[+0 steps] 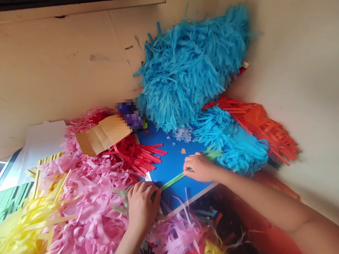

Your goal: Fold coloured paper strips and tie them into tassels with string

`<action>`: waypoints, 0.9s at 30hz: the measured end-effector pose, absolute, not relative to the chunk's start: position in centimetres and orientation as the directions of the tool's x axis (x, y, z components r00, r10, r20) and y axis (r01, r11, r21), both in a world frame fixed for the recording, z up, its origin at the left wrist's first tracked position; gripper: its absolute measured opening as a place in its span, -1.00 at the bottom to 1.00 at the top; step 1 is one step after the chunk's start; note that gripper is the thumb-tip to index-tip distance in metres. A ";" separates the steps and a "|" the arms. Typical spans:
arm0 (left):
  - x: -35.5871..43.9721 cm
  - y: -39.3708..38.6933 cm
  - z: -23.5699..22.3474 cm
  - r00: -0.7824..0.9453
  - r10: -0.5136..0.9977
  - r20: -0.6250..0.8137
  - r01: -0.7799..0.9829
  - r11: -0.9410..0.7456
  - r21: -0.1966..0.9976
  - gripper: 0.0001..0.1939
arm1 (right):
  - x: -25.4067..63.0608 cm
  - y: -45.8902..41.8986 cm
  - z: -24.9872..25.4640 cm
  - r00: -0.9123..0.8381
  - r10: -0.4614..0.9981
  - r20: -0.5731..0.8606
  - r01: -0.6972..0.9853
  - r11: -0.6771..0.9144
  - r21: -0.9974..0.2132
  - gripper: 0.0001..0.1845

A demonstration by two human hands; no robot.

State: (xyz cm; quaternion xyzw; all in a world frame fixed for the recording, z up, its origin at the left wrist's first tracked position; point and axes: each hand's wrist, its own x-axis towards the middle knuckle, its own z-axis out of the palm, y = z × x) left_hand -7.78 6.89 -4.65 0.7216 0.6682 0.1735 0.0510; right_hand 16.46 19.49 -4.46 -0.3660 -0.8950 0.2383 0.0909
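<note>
A green strip of fringed tissue paper (172, 181) stretches between my two hands, low over the blue table (173, 160). My left hand (144, 199) is closed around its left part, beside the pink fringed paper (100, 205). Fingers of my right hand (201, 168) pinch its other part, and green fringe ends (214, 153) spread out past that hand. Just beyond them lies a bright blue fringed paper bundle (234, 143). Red fringed strips (142, 158) rest on the table beyond my left hand.
A large blue fringed bundle (192, 66) leans in the wall corner. Orange fringe (262, 126) lies at right, yellow fringe (19, 234) at left. Brown folded paper (104, 134) sits on the pink pile. Small clear bits (183, 134) are scattered on the table. Loose scraps (177, 235) lie below its edge.
</note>
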 end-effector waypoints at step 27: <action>-6.3 7.3 -3.8 0.459 0.857 0.232 0.888 -0.448 -0.102 -0.80 | 15.1 14.6 -5.5 -0.853 0.454 0.258 0.462 0.886 -0.034 -0.79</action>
